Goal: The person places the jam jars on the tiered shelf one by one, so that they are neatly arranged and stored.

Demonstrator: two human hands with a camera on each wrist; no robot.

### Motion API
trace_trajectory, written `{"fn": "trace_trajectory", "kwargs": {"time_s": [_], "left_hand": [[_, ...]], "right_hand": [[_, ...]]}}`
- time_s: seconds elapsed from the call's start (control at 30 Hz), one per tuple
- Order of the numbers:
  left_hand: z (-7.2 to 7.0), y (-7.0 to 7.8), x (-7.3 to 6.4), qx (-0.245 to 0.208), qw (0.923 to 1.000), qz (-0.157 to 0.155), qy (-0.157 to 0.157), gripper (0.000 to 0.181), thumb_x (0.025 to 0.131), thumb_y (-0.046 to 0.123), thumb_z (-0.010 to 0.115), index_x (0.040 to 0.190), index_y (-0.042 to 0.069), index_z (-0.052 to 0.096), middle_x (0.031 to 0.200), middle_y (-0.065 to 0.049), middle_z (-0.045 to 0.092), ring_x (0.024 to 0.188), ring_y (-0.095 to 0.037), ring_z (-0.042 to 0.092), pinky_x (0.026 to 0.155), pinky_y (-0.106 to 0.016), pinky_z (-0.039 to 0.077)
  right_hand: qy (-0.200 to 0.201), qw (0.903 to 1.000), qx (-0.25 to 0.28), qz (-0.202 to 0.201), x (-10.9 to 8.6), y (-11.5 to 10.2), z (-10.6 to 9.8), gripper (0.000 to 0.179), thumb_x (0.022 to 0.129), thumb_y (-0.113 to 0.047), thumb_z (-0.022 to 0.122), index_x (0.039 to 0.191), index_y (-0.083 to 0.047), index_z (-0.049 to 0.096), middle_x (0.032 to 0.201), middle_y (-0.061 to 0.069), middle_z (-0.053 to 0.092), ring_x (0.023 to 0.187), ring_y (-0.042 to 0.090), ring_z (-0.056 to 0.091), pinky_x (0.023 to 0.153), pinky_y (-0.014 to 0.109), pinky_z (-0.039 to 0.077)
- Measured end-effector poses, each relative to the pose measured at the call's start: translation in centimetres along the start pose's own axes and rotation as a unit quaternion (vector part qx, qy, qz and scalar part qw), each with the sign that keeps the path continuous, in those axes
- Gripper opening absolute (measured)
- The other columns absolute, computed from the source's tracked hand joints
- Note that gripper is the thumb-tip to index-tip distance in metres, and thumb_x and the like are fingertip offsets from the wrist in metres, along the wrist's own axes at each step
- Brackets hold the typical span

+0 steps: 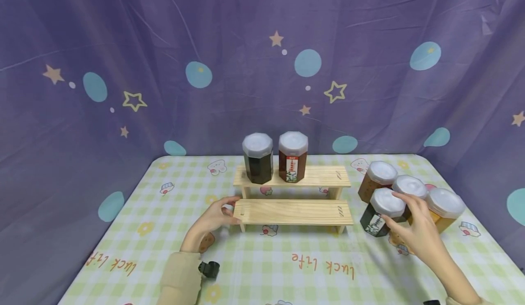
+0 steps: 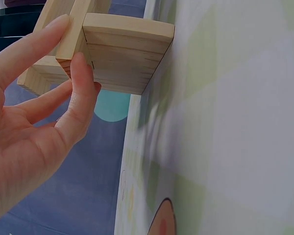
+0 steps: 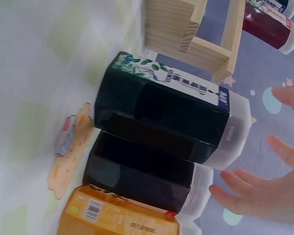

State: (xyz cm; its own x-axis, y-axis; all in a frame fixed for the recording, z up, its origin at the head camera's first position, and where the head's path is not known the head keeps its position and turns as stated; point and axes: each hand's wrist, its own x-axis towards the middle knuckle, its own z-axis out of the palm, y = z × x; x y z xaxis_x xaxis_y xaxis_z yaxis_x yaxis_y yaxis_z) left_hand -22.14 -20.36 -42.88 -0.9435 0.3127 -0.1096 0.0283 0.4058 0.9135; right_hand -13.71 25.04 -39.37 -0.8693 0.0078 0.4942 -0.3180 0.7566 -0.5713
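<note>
A two-step wooden shelf (image 1: 291, 212) stands on the tablecloth. My left hand (image 1: 214, 216) holds the left end of its lower step, thumb and fingers on opposite edges; the left wrist view shows the fingertips at the board's end (image 2: 71, 46). Over at the right, my right hand (image 1: 422, 232) is spread above a dark jar (image 1: 376, 220) with a white lid and leafy label. In the right wrist view its fingers (image 3: 240, 188) are apart from that jar's lid (image 3: 232, 132). A dark jar (image 1: 258, 168) and a reddish jar (image 1: 292, 166) sit on the upper step.
Close behind the labelled jar stand a brown jar (image 1: 371, 186), another dark jar with a white lid (image 1: 409, 185) and a yellow jar (image 1: 443, 220). A purple curtain (image 1: 246, 100) hangs behind the table. The checked tablecloth (image 1: 262, 255) spreads in front of the shelf.
</note>
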Motion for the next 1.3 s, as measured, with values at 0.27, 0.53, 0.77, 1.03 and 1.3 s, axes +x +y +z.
{"fn": "trace_trajectory", "kwargs": {"time_s": [0.27, 0.53, 0.77, 1.03, 1.3], "left_hand": [[0.1, 2.3, -1.1, -0.010, 0.9999, -0.002, -0.011, 0.065, 0.072, 0.000, 0.069, 0.129, -0.009, 0.037, 0.114, -0.023, 0.043, 0.071, -0.019, 0.050, 0.062, -0.038, 0.044], [0.2, 3.0, -1.5, -0.002, 1.0000, 0.005, -0.007, 0.063, 0.073, -0.001, 0.068, 0.127, -0.009, 0.039, 0.111, -0.024, 0.044, 0.071, -0.018, 0.050, 0.060, -0.032, 0.044], [0.2, 2.7, -1.4, -0.001, 0.9999, 0.006, -0.008, 0.063, 0.073, -0.001, 0.068, 0.127, -0.010, 0.038, 0.111, -0.025, 0.044, 0.071, -0.018, 0.050, 0.060, -0.033, 0.044], [0.2, 2.9, -1.4, -0.002, 0.9999, 0.005, -0.010, 0.064, 0.073, -0.001, 0.068, 0.128, -0.010, 0.037, 0.113, -0.026, 0.043, 0.072, -0.019, 0.050, 0.061, -0.036, 0.044], [0.2, 2.8, -1.4, -0.003, 0.9999, 0.004, -0.014, 0.064, 0.073, -0.001, 0.068, 0.129, -0.010, 0.036, 0.112, -0.025, 0.042, 0.070, -0.019, 0.050, 0.063, -0.039, 0.044]], "right_hand": [[-0.009, 0.9996, -0.005, 0.026, -0.3, 0.7, 0.0, 0.059, 0.075, -0.013, 0.070, 0.126, -0.001, 0.042, 0.122, 0.028, 0.034, 0.106, 0.046, 0.033, 0.074, 0.059, 0.029], [-0.020, 0.9990, 0.005, 0.040, -0.6, 1.7, 0.6, 0.065, 0.075, -0.013, 0.070, 0.129, 0.001, 0.038, 0.120, 0.028, 0.037, 0.106, 0.043, 0.031, 0.077, 0.057, 0.026], [-0.026, 0.9986, -0.010, 0.046, -0.4, 2.4, 1.1, 0.072, 0.073, -0.016, 0.073, 0.132, -0.001, 0.034, 0.108, 0.025, 0.042, 0.089, 0.028, 0.037, 0.066, 0.030, 0.029], [-0.044, 0.9968, 0.012, 0.065, -0.1, 3.0, 1.5, 0.074, 0.074, -0.018, 0.072, 0.134, -0.002, 0.031, 0.119, 0.032, 0.036, 0.101, 0.039, 0.036, 0.074, 0.046, 0.032], [-0.053, 0.9951, 0.034, 0.076, 0.0, 3.1, 1.8, 0.076, 0.074, -0.019, 0.071, 0.134, -0.001, 0.029, 0.124, 0.035, 0.030, 0.109, 0.051, 0.030, 0.079, 0.061, 0.027]]}}
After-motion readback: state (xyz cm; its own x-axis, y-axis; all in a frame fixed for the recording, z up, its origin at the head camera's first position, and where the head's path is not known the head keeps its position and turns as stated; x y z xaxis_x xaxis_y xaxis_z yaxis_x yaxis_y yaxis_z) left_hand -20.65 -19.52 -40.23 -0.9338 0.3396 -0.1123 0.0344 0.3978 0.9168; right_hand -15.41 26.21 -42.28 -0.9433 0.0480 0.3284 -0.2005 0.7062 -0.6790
